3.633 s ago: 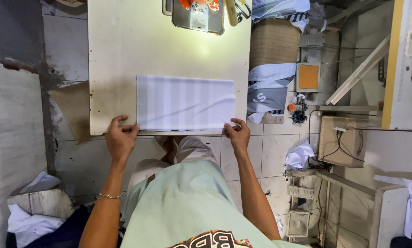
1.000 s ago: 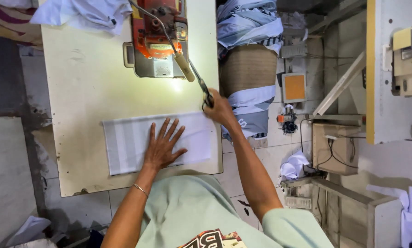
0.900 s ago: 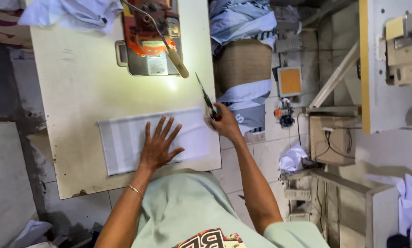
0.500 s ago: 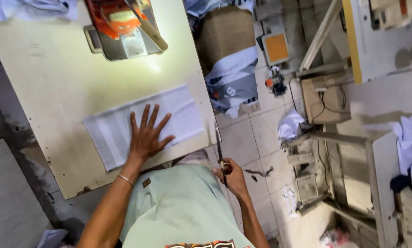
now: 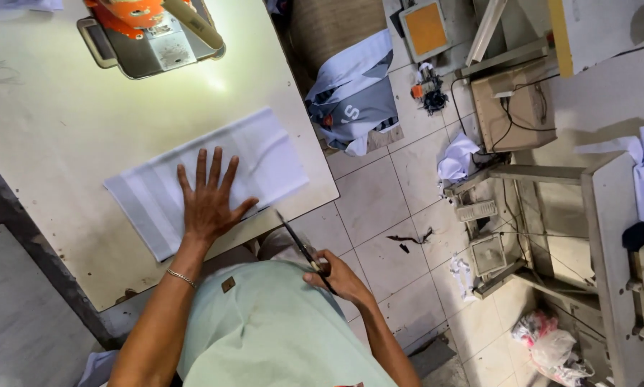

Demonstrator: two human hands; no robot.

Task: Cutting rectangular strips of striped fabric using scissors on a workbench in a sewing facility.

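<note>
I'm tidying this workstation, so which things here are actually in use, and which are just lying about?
In use: left hand flat on white striped fabric; right hand holding scissors.

Lying about: orange machine, grey garment, white rag, plastic bag.

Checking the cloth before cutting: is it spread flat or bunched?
Spread flat: the white cloth lies smooth on the table under the left hand.
</note>
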